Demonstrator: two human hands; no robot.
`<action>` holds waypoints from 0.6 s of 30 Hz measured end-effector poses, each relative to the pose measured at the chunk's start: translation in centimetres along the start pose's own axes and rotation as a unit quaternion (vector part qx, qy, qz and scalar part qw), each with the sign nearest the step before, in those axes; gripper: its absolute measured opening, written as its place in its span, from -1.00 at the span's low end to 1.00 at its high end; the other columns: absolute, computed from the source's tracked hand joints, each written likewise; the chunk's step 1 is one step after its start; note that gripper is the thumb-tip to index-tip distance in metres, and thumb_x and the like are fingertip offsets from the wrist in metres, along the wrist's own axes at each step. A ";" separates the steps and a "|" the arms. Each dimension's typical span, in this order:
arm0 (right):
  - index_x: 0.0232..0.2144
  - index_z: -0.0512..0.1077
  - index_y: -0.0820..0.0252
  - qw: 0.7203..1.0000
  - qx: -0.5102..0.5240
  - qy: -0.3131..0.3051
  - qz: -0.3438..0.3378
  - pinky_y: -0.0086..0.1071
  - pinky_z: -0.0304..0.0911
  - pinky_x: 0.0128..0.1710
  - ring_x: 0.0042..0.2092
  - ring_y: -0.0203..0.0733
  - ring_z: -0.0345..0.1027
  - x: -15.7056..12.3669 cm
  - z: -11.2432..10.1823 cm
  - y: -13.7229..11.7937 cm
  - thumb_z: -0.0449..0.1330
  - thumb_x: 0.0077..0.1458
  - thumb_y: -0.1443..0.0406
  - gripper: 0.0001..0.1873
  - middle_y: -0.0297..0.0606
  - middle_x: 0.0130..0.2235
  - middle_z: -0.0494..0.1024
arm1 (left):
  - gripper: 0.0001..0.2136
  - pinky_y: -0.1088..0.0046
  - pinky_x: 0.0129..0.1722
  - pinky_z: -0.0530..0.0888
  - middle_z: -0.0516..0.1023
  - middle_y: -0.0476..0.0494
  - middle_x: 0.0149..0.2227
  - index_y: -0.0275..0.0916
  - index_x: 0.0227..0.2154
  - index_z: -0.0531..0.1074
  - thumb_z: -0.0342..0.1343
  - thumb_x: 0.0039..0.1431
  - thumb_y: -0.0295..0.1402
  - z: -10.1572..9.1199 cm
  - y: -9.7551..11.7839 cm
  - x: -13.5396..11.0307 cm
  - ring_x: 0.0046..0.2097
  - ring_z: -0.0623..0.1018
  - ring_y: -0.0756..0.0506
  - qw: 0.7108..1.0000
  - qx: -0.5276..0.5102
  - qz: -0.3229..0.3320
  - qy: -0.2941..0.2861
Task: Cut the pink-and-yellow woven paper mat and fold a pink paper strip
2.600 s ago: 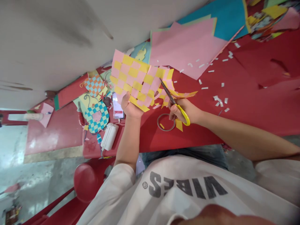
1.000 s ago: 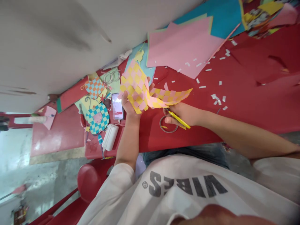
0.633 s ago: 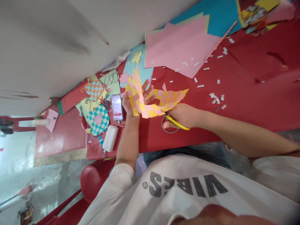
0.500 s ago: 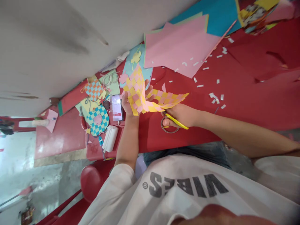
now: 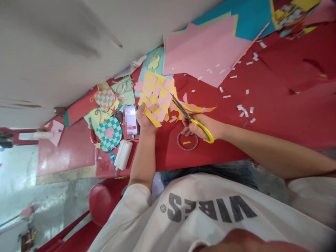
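Both hands are holding things: the left hand (image 5: 145,120) holds the lower edge of a pink and yellow woven paper mat (image 5: 156,98), and the right hand (image 5: 202,126) squeezes yellow scissors (image 5: 210,134), with the blades at the mat's right edge by a loose yellow paper strip (image 5: 195,109). The mat is held up over the red table (image 5: 288,98), just beside a phone (image 5: 130,119). Past the scissors there is open red table with small white paper bits (image 5: 243,110), and a tape ring (image 5: 187,141) lies just below the right hand.
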State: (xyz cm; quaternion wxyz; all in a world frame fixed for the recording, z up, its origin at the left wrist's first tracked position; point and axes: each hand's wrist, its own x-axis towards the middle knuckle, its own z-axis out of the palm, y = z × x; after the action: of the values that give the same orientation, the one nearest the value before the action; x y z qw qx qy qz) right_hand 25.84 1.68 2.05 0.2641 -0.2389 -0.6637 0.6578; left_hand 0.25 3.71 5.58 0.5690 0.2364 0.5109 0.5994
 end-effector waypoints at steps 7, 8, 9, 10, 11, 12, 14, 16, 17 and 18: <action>-0.14 0.30 0.03 0.999 0.025 0.020 0.020 -0.06 0.63 -0.18 -0.21 0.09 0.68 0.1 -0.1 -0.1 0.13 0.28 -0.40 -0.33 -0.19 -0.29 0.60 | -0.45 -0.02 0.32 0.61 0.71 -0.31 0.19 -0.15 0.21 0.58 0.21 0.27 0.03 -0.7 -0.5 0.8 0.41 0.56 -0.40 0.999 -0.006 0.045 -0.013; -0.14 0.31 0.03 0.999 0.026 0.022 0.027 -0.05 0.64 -0.18 -0.21 0.09 0.69 0.2 -0.1 -0.1 0.12 0.27 -0.42 -0.31 -0.19 -0.29 0.61 | -0.47 -0.01 0.32 0.61 0.71 -0.30 0.19 -0.15 0.20 0.59 0.22 0.26 -0.01 -0.8 -0.6 1.0 0.42 0.55 -0.40 0.999 -0.002 0.040 -0.018; -0.14 0.31 0.03 0.999 0.029 0.023 0.032 -0.05 0.65 -0.18 -0.22 0.09 0.69 0.2 -0.1 -0.2 0.12 0.25 -0.43 -0.30 -0.18 -0.29 0.61 | -0.49 -0.01 0.32 0.61 0.71 -0.29 0.19 -0.15 0.20 0.60 0.23 0.25 -0.06 -1.0 -0.7 1.1 0.43 0.54 -0.40 0.999 0.001 0.036 -0.020; -0.15 0.31 0.04 0.999 0.032 0.024 0.035 -0.05 0.65 -0.18 -0.23 0.09 0.69 0.2 -0.1 -0.2 0.12 0.24 -0.45 -0.28 -0.18 -0.30 0.62 | -0.50 0.00 0.32 0.61 0.71 -0.27 0.20 -0.15 0.19 0.60 0.24 0.23 -0.11 -1.1 -0.7 1.2 0.43 0.53 -0.40 0.999 0.002 0.034 -0.020; -0.15 0.30 0.04 0.998 0.036 0.026 0.037 -0.05 0.65 -0.18 -0.24 0.08 0.69 0.3 -0.1 -0.1 0.13 0.21 -0.46 -0.26 -0.18 -0.31 0.63 | -0.51 0.00 0.32 0.61 0.71 -0.26 0.20 -0.15 0.18 0.60 0.25 0.21 -0.14 -1.2 -0.8 1.3 0.44 0.53 -0.41 0.999 0.001 0.034 -0.021; -0.16 0.31 0.05 0.998 0.039 0.033 0.040 -0.07 0.65 -0.20 -0.26 0.06 0.69 0.3 0.0 -0.1 0.14 0.20 -0.47 -0.24 -0.18 -0.32 0.63 | -0.51 0.00 0.32 0.62 0.71 -0.25 0.20 -0.14 0.17 0.61 0.27 0.19 -0.17 -1.3 -0.9 1.3 0.44 0.53 -0.41 0.999 -0.003 0.034 -0.022; -0.19 0.32 0.05 0.997 0.038 0.050 0.049 -0.11 0.64 -0.26 -0.31 0.04 0.68 0.5 0.0 0.2 0.14 0.18 -0.48 -0.23 -0.18 -0.34 0.65 | -0.51 -0.02 0.32 0.62 0.71 -0.23 0.21 -0.12 0.17 0.61 0.29 0.18 -0.18 -1.4 -0.9 1.3 0.44 0.53 -0.42 0.999 -0.010 0.032 -0.024; -0.22 0.34 0.05 0.995 0.031 0.068 0.062 -0.14 0.63 -0.32 -0.35 0.03 0.67 0.6 0.0 0.4 0.12 0.19 -0.48 -0.24 -0.17 -0.38 0.66 | -0.50 -0.04 0.33 0.61 0.70 -0.20 0.22 -0.09 0.18 0.60 0.32 0.17 -0.17 -1.3 -0.9 1.1 0.44 0.53 -0.41 0.999 -0.011 0.028 -0.027; -0.23 0.35 0.05 0.995 0.028 0.072 0.069 -0.14 0.62 -0.33 -0.36 0.03 0.67 0.6 0.0 0.5 0.10 0.21 -0.48 -0.25 -0.16 -0.39 0.67 | -0.49 -0.03 0.34 0.61 0.70 -0.19 0.23 -0.08 0.20 0.59 0.33 0.16 -0.16 -1.3 -0.9 1.0 0.44 0.52 -0.41 0.999 -0.011 0.028 -0.030; -0.23 0.36 0.05 0.994 0.026 0.074 0.073 -0.14 0.62 -0.34 -0.37 0.03 0.66 0.7 0.0 0.6 0.09 0.22 -0.47 -0.26 -0.16 -0.40 0.67 | -0.47 -0.03 0.34 0.61 0.70 -0.19 0.23 -0.06 0.21 0.59 0.35 0.15 -0.16 -1.2 -0.9 1.0 0.44 0.52 -0.41 0.999 -0.013 0.032 -0.034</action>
State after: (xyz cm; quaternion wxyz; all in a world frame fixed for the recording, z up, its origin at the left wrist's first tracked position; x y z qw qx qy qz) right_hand 25.35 2.16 1.52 0.2696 -0.3281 -0.6055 0.6731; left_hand -0.66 4.06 4.09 0.5700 0.2657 0.4756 0.6150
